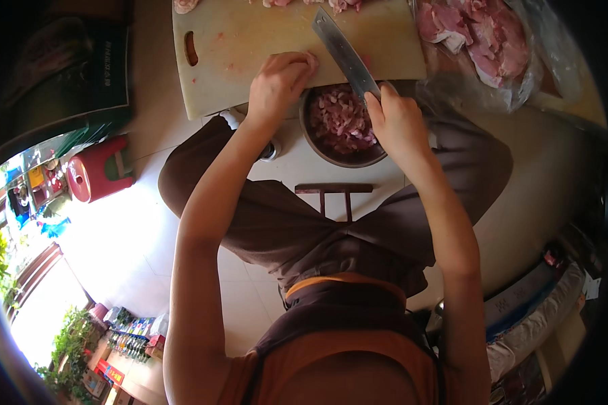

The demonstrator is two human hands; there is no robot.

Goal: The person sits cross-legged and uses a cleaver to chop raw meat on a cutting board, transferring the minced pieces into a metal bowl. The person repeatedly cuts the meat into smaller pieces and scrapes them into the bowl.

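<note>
My right hand [397,119] grips the handle of a cleaver [345,55], whose broad metal blade slants up and left over the near edge of a pale cutting board [243,30]. At the board's near part, my left hand [278,76] has its fingers curled on a small piece of raw meat [311,62], partly hidden by them. Below the board's edge, between my knees, a round bowl [316,149] holds many cut strips of raw meat [342,119]. More raw meat pieces [344,5] lie along the board's far edge, cut off by the frame.
Large pieces of raw meat [496,40] lie on a clear plastic bag [517,91] right of the board. A red plastic stool [93,169] is on the floor at left. Potted plants [73,329] and bottles [129,344] are at lower left. A dark green box or bag [55,91] is at upper left.
</note>
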